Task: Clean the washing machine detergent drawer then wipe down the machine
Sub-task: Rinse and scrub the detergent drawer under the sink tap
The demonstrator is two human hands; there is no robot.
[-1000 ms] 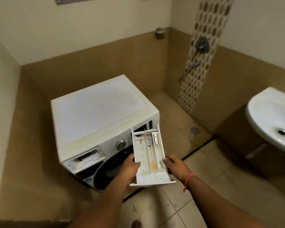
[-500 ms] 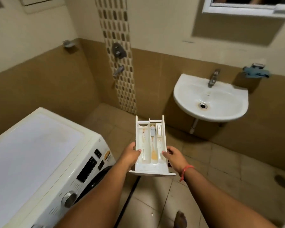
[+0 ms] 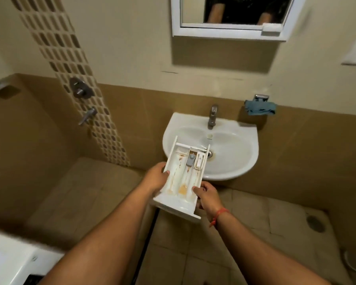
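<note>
Dim warm indoor light, soft shadow under mirror cabinet (image 3: 230,15), mild glare on sink (image 3: 234,153) rim beyond the fingers, motion blur toward frame edges, wide-angle bowing of walls, washing machine (image 3: 10,262) corner smeared.

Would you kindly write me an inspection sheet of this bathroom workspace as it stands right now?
Surface: tiled floor, with a round drain at the right.
Job's things: detergent drawer held over the front edge of the sink, orange residue in its compartments; a corner of the washing machine at lower left.
Clutter: blue cloth on a wall holder right of the tap.
Hands: left hand grips the drawer's left side; right hand grips its right side, a red thread on that wrist.
Cables: nothing seen.
Surroundings: mirror above the sink, shower valve on the patterned tile strip.
</note>
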